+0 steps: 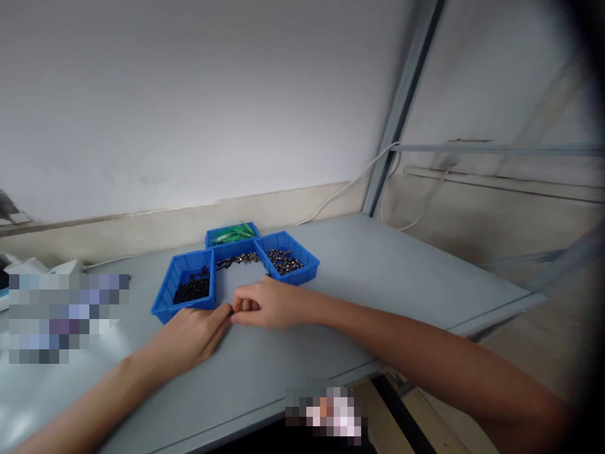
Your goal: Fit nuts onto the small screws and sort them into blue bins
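My left hand (195, 331) and my right hand (270, 304) meet fingertip to fingertip just above the grey table, in front of the blue bins. Both are closed in a pinch. Between the fingertips a small dark piece (231, 312) shows, mostly covered, so its kind cannot be told. Beside my left hand stands a blue bin (163, 287) with many small black parts (193, 287). Behind my right hand is another blue bin (309, 268) holding small metallic parts (283, 260).
A third blue bin (208, 239) at the back holds green pieces (234, 233). Loose small metal and dark parts (243, 258) lie between the bins. A metal frame post (401, 107) rises at the table's back right corner, with a white cable (340, 192) by it.
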`<state>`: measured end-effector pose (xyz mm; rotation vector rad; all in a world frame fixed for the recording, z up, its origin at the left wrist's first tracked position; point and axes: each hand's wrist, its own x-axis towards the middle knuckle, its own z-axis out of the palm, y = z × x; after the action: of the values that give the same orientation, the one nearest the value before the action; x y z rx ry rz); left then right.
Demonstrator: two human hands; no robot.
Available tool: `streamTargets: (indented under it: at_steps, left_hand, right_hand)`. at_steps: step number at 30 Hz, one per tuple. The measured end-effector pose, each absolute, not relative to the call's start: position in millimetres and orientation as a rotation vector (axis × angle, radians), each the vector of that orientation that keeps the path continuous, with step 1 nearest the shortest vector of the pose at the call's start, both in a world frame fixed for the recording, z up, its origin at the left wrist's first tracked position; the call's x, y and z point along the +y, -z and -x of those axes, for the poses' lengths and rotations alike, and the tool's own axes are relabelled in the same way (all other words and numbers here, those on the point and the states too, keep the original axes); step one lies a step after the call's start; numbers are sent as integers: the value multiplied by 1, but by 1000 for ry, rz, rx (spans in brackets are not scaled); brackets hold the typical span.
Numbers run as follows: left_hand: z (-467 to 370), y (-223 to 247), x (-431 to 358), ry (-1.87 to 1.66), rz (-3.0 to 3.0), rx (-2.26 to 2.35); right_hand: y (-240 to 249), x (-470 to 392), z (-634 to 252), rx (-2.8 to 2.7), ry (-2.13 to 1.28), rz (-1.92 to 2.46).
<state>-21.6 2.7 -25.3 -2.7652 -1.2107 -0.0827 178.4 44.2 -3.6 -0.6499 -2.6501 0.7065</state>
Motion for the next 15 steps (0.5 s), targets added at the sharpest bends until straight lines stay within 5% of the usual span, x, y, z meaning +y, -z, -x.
streamTargets:
  at_steps: [15]
  left_hand:
    - [17,20,0,38,2795,-1336]
  right_hand:
    - [6,45,-180,-2659,-426,730]
